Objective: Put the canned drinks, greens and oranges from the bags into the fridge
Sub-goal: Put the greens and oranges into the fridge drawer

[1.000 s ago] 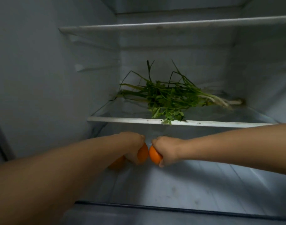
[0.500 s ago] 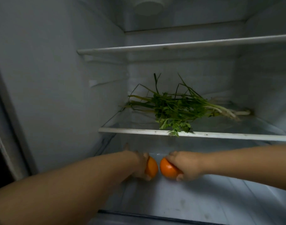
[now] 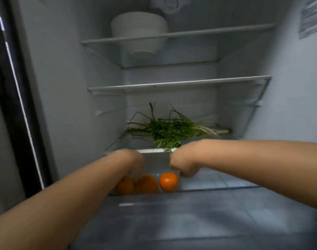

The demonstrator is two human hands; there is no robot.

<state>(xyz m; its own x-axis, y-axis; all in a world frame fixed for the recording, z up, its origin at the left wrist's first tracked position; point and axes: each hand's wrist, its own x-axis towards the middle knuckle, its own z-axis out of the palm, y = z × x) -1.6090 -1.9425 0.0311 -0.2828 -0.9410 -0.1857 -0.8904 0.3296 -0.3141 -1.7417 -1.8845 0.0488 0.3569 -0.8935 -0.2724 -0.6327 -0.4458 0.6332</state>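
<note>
Three oranges lie side by side on the fridge's bottom shelf: a left one (image 3: 125, 185), a middle one (image 3: 147, 184) and a right one (image 3: 168, 181). My left hand (image 3: 134, 164) hovers just above the two left oranges, fingers loosely curled, holding nothing. Above and to the right of the right orange, my right hand (image 3: 183, 164) is also loosely curled and empty. A bunch of greens (image 3: 169, 131) lies on the glass shelf (image 3: 150, 150) above the oranges. No canned drinks are in view.
A white bowl (image 3: 139, 31) stands on the top shelf (image 3: 177, 34). The middle shelf (image 3: 179, 83) holds nothing. The fridge's dark door edge (image 3: 11, 98) runs down the left side. A label (image 3: 311, 17) sticks on the right inner wall.
Both hands have let go of their oranges and lifted back from the bottom shelf. The oranges now rest on the shelf. My view has pulled back and tilted up, showing the upper shelves.
</note>
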